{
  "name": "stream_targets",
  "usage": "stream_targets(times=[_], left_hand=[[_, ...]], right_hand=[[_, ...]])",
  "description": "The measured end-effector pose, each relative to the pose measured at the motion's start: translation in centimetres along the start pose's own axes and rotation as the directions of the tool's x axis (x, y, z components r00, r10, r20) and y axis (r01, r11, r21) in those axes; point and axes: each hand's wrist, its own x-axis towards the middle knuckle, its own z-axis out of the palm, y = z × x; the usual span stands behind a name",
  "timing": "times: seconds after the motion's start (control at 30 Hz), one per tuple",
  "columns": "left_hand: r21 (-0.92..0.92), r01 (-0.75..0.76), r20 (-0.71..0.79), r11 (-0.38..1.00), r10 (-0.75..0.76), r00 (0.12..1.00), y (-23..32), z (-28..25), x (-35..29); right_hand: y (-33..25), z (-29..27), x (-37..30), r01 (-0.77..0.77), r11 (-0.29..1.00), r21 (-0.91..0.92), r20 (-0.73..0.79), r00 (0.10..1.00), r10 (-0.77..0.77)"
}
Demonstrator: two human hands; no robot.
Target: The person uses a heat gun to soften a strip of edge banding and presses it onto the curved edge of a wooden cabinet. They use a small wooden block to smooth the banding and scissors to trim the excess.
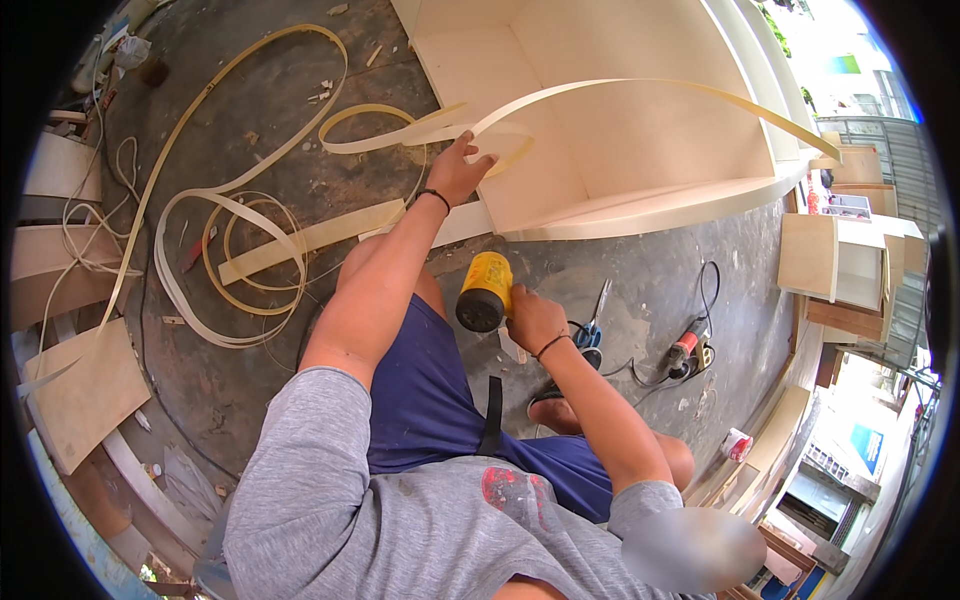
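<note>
Grey T-shirt (pixel 420 530), lower centre; at upper centre our left fingers (pixel 464 144) grasp the pale edging strip (pixel 520 104), best kept untwisted; mid-frame, our right fingers (pixel 521 300) clench the yellow heat gun (pixel 486 283).

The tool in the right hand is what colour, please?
The tool is yellow with a black end (head view).

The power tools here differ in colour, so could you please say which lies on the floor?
The red tool lies on the floor; the yellow tool is in the right hand.

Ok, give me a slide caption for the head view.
Pale strip in the left grip, yellow tool in the right grip, open cabinet ahead.
</note>
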Motion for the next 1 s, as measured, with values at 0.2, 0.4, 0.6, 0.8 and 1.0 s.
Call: stream_targets(times=[0.2, 0.4, 0.6, 0.8, 1.0], left_hand=[[-0.003, -0.003, 0.004, 1.0, 0.003, 1.0, -0.1, 0.3, 0.0], [0.007, -0.003, 0.006, 1.0, 0.003, 1.0, 0.0, 0.4, 0.1], [-0.032, 0.004, 0.012, 0.999, -0.004, 1.0, -0.8, 0.6, 0.5], [0.048, -0.048, -0.012, 0.998, 0.048, 0.999, -1.0, 0.8, 0.6], [-0.013, -0.029, 0.0, 0.999, 0.029, 1.0, -1.7, 0.9, 1.0]], right_hand=[[-0.5, 0.2, 0.6, -0.028, 1.0, 0.005, 0.061, 0.998, 0.027], [-0.5, 0.7, 0.8, -0.028, 1.0, -0.004, 0.07, 0.997, 0.028], [-0.5, 0.9, 1.0, -0.051, 0.999, -0.004, 0.092, 0.994, 0.051], [-0.8, 0.5, 0.8, -0.025, 1.0, -0.009, 0.069, 0.997, 0.026], [-0.9, 0.8, 1.0, -0.052, 0.999, 0.007, 0.064, 0.997, 0.051]])
